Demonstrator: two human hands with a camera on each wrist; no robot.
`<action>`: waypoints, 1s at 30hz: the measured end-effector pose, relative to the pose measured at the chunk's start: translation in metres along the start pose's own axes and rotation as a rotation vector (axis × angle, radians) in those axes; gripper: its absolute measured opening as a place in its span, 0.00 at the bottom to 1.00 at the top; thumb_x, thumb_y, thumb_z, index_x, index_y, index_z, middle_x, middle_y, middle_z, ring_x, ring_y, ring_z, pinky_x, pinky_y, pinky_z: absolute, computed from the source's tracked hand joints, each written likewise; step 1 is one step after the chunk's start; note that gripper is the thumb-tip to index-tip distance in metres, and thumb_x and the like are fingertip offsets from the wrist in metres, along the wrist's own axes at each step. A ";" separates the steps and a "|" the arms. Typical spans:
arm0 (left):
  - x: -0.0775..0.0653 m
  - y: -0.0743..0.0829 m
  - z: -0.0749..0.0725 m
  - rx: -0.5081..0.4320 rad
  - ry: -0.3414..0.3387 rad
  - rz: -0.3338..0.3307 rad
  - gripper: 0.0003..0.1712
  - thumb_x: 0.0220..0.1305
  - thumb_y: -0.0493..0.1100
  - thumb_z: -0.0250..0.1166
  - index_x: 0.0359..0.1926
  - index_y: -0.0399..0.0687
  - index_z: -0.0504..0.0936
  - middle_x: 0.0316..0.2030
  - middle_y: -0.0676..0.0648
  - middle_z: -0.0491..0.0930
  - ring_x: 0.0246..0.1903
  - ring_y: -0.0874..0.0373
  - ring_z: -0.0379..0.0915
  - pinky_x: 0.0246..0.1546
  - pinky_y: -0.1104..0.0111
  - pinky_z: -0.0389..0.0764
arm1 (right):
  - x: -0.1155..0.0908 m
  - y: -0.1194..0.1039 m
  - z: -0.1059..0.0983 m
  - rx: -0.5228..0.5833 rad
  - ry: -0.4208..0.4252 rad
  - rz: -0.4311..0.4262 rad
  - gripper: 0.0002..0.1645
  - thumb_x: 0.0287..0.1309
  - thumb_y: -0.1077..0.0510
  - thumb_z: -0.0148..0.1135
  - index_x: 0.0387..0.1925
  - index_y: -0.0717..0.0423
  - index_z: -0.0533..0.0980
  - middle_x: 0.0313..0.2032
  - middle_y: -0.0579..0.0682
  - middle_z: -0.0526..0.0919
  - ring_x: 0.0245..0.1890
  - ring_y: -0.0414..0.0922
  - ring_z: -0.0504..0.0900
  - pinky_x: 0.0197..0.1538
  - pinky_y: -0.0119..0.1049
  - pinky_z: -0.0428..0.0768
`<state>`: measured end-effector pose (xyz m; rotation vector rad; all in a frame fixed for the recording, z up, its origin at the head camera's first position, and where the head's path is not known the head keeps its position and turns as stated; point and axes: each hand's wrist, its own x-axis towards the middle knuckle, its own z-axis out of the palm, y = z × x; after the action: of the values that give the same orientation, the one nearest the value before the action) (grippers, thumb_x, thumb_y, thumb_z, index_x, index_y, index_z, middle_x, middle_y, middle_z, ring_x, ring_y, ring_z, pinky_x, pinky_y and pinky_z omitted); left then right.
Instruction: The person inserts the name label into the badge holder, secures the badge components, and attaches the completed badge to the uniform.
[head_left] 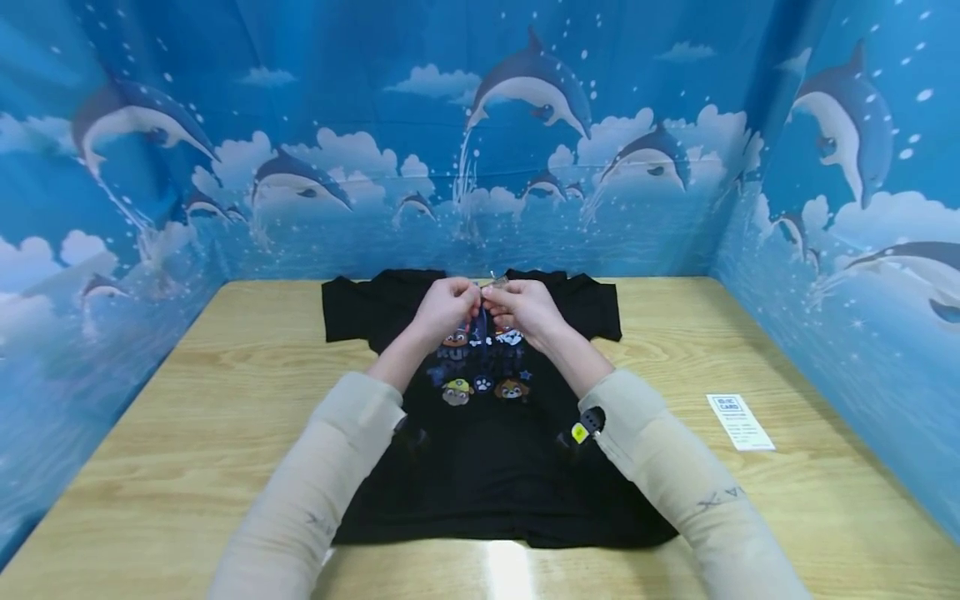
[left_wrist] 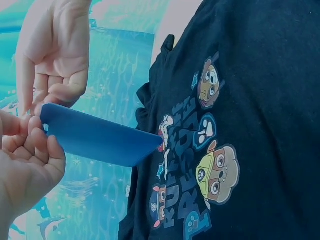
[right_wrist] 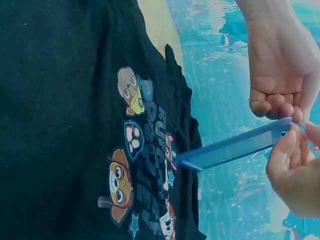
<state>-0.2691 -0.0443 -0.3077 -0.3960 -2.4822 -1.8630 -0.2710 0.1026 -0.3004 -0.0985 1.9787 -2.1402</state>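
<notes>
Both hands meet over the upper part of a black T-shirt [head_left: 480,475] that lies spread flat with its collar away from me. A flat blue card holder [right_wrist: 235,147] with a framed window hangs down between them, nearly edge-on in the head view. My left hand [head_left: 448,308] pinches at its top end, where a small metal ring [right_wrist: 300,124] passes by the holder's hole. My right hand [head_left: 525,310] pinches the same end from the other side, thumb over the corner. Fingertips of both hands crowd together and partly hide the ring. Cartoon dogs and lettering [left_wrist: 187,155] are printed on the shirt.
A white printed card [head_left: 741,422] lies on the wooden table [head_left: 165,417], right of the shirt. Blue dolphin-print curtains [head_left: 360,242] close off the back and both sides. The shirt covers the table's middle, its sleeves spread near the back edge.
</notes>
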 end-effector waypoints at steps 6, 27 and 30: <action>0.001 0.003 0.001 0.125 -0.003 -0.004 0.15 0.67 0.39 0.49 0.24 0.36 0.73 0.22 0.43 0.72 0.17 0.59 0.63 0.20 0.70 0.65 | -0.001 -0.001 0.002 -0.162 0.128 -0.050 0.14 0.59 0.60 0.60 0.37 0.71 0.78 0.20 0.48 0.78 0.19 0.38 0.76 0.23 0.27 0.75; 0.005 0.003 0.001 0.108 -0.026 -0.036 0.16 0.69 0.38 0.49 0.24 0.39 0.72 0.21 0.48 0.71 0.20 0.59 0.64 0.24 0.70 0.67 | -0.001 -0.003 0.011 -0.199 0.190 -0.036 0.14 0.63 0.60 0.56 0.40 0.70 0.78 0.22 0.50 0.77 0.19 0.37 0.76 0.26 0.28 0.76; 0.004 0.002 0.002 0.124 -0.012 -0.022 0.16 0.69 0.38 0.49 0.23 0.39 0.72 0.21 0.48 0.71 0.18 0.58 0.64 0.22 0.70 0.67 | 0.000 -0.001 0.013 -0.209 0.202 -0.067 0.14 0.63 0.61 0.55 0.39 0.71 0.78 0.21 0.49 0.76 0.19 0.36 0.75 0.27 0.29 0.77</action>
<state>-0.2723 -0.0414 -0.3054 -0.3779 -2.6030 -1.7069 -0.2684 0.0905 -0.2986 0.0194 2.3417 -2.0473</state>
